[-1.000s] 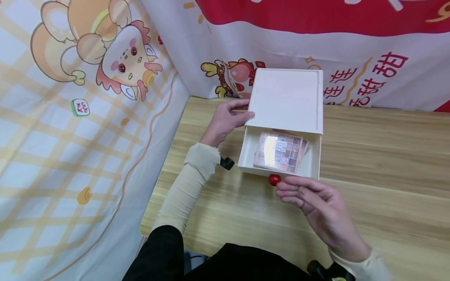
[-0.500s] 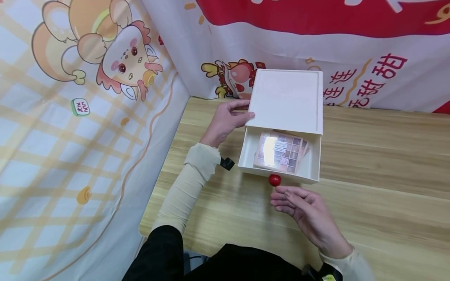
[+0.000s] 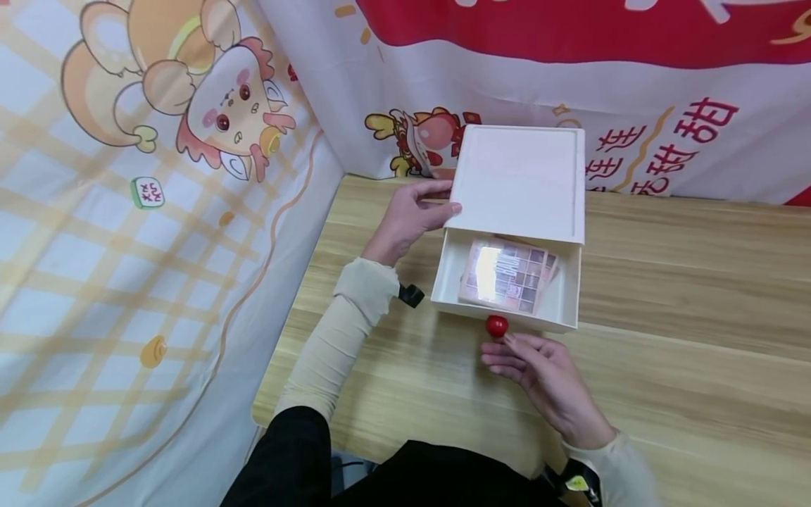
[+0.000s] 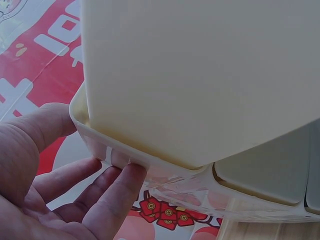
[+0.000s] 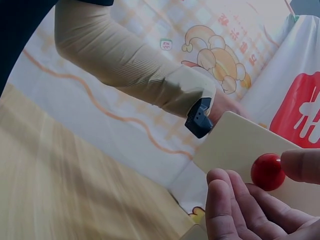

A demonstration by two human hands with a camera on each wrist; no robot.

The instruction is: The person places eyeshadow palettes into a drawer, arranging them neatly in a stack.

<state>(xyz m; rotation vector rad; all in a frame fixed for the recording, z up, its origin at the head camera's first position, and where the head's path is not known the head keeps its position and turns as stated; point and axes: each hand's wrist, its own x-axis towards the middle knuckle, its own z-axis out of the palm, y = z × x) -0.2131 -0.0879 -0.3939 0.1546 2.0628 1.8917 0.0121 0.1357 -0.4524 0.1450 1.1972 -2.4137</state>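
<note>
A white drawer box point(image 3: 516, 183) stands on the table against the back cloth. Its drawer point(image 3: 507, 322) is pulled out towards me, with printed cards point(image 3: 507, 274) in it. My left hand point(image 3: 405, 218) grips the box's left side edge; in the left wrist view the thumb and fingers lie on either side of its corner. A round red knob point(image 3: 497, 326) sits on the drawer front. Just below it is my right hand point(image 3: 545, 380), fingers loosely bent. The thumb tip meets or nearly meets the knob point(image 5: 268, 172); firm contact cannot be told.
The wooden table point(image 3: 690, 338) extends right and in front of the box. A printed cloth point(image 3: 127, 282) hangs along the left side, and a red and white cloth point(image 3: 507, 84) hangs behind. Black wrist cameras point(image 3: 411, 296) sit on both wrists.
My right hand has moved left from the drawer's front right corner to the red knob, and its thumb has come up to it. The left hand and the drawer have stayed put.
</note>
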